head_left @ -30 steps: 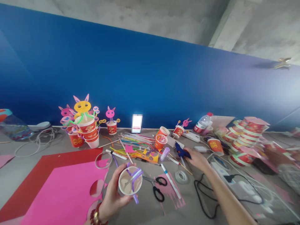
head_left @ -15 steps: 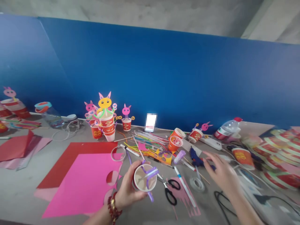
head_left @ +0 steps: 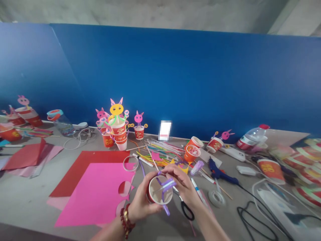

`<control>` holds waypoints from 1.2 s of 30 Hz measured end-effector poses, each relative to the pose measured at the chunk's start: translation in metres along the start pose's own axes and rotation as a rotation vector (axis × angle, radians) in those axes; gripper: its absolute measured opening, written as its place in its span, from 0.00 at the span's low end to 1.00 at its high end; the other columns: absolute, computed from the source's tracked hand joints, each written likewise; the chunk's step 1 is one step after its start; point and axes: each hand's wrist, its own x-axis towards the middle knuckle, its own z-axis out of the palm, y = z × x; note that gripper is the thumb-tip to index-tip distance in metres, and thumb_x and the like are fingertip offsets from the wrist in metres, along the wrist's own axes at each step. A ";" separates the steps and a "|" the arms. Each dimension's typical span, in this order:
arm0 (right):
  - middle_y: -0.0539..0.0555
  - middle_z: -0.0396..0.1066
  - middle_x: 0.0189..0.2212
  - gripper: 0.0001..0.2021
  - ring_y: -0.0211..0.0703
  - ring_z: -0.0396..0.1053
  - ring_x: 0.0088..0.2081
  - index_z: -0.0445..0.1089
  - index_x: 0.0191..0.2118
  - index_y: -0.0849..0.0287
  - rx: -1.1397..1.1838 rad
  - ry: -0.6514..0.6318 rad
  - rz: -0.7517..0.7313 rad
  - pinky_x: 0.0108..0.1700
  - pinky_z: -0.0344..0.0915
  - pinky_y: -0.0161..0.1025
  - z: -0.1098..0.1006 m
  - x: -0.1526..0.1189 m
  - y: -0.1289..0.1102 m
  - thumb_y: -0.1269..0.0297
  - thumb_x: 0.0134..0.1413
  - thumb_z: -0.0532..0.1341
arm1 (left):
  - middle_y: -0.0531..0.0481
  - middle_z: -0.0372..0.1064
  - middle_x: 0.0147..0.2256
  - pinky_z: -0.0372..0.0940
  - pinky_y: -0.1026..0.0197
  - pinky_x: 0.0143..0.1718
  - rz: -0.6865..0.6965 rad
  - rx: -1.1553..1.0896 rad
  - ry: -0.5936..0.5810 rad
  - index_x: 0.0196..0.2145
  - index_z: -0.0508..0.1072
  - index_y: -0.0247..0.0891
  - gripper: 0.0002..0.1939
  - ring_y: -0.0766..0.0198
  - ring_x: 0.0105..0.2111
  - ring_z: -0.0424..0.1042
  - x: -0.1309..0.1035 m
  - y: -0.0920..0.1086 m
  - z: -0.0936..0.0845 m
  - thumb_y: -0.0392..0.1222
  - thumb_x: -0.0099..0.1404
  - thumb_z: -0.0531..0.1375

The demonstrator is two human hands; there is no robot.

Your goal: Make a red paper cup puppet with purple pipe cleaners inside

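My left hand point(head_left: 142, 199) is wrapped round a paper cup point(head_left: 154, 199), tilted so that its open mouth faces me. Purple pipe cleaners point(head_left: 168, 184) are fixed to it; one stands up from inside and others stick out at the sides. My right hand point(head_left: 184, 187) curls round the far right side of this cup, its fingertips at the rim beside a purple end. What exactly those fingertips press on is partly hidden. Under the right hand, black-handled scissors point(head_left: 187, 211) lie partly covered. A dark blue glue gun point(head_left: 220, 172) rests on the table to the right.
Pink paper point(head_left: 92, 197) with round cut-outs lies on red paper point(head_left: 72, 177) at left. Loose pipe cleaners point(head_left: 163, 149) are heaped in the middle. Finished cup figures point(head_left: 117, 127) stand along the blue wall. Clear tape point(head_left: 217, 198), a black cable point(head_left: 250, 214) and a bottle point(head_left: 250, 137) are at right.
My right hand has moved left, away from beside the glue gun, and now touches the cup. My left hand still holds the cup. The view has shifted slightly.
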 end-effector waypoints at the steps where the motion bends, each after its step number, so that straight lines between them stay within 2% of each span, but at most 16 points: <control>1: 0.54 0.72 0.40 0.10 0.47 0.71 0.44 0.76 0.43 0.52 0.004 0.001 0.004 0.46 0.66 0.40 0.001 0.001 0.001 0.58 0.66 0.58 | 0.40 0.67 0.59 0.67 0.46 0.57 -0.002 -0.012 -0.005 0.64 0.58 0.48 0.44 0.43 0.57 0.70 0.001 0.001 0.001 0.54 0.54 0.72; 8: 0.53 0.68 0.35 0.09 0.48 0.66 0.41 0.76 0.38 0.52 0.052 -0.010 0.019 0.44 0.61 0.41 0.003 -0.004 0.010 0.59 0.65 0.58 | 0.42 0.67 0.58 0.68 0.47 0.56 -0.016 -0.055 -0.059 0.64 0.58 0.50 0.44 0.45 0.56 0.70 0.005 0.007 0.007 0.51 0.54 0.72; 13: 0.52 0.65 0.36 0.08 0.47 0.64 0.41 0.75 0.36 0.52 0.130 -0.012 0.032 0.45 0.59 0.40 0.004 -0.007 0.016 0.62 0.64 0.58 | 0.40 0.65 0.58 0.66 0.46 0.58 -0.017 -0.033 -0.042 0.63 0.58 0.48 0.46 0.44 0.58 0.69 0.004 0.004 0.008 0.51 0.52 0.74; 19: 0.52 0.67 0.38 0.08 0.47 0.65 0.44 0.75 0.38 0.52 0.159 0.000 0.052 0.48 0.59 0.41 0.005 -0.011 0.020 0.63 0.65 0.58 | 0.43 0.66 0.57 0.67 0.48 0.57 -0.060 -0.047 -0.037 0.62 0.58 0.50 0.44 0.46 0.56 0.69 0.004 0.006 0.010 0.52 0.53 0.73; 25: 0.52 0.67 0.39 0.09 0.46 0.65 0.43 0.75 0.36 0.52 0.192 -0.014 0.069 0.47 0.59 0.39 0.004 -0.011 0.019 0.64 0.65 0.57 | 0.46 0.68 0.53 0.70 0.51 0.52 -0.058 -0.054 -0.016 0.60 0.60 0.51 0.42 0.50 0.51 0.73 0.004 0.011 0.012 0.52 0.52 0.74; 31: 0.53 0.69 0.42 0.11 0.48 0.66 0.45 0.75 0.33 0.54 0.283 -0.007 0.150 0.48 0.59 0.39 0.005 -0.013 0.019 0.61 0.65 0.58 | 0.46 0.68 0.54 0.70 0.50 0.53 -0.054 -0.044 -0.027 0.60 0.59 0.53 0.42 0.50 0.53 0.73 0.005 0.012 0.012 0.52 0.53 0.73; 36: 0.54 0.70 0.42 0.11 0.48 0.67 0.45 0.74 0.31 0.56 0.332 0.018 0.209 0.49 0.60 0.39 0.006 -0.015 0.019 0.61 0.63 0.59 | 0.44 0.69 0.54 0.71 0.50 0.51 -0.034 0.037 -0.027 0.61 0.58 0.50 0.41 0.49 0.52 0.73 0.005 0.012 0.011 0.51 0.55 0.72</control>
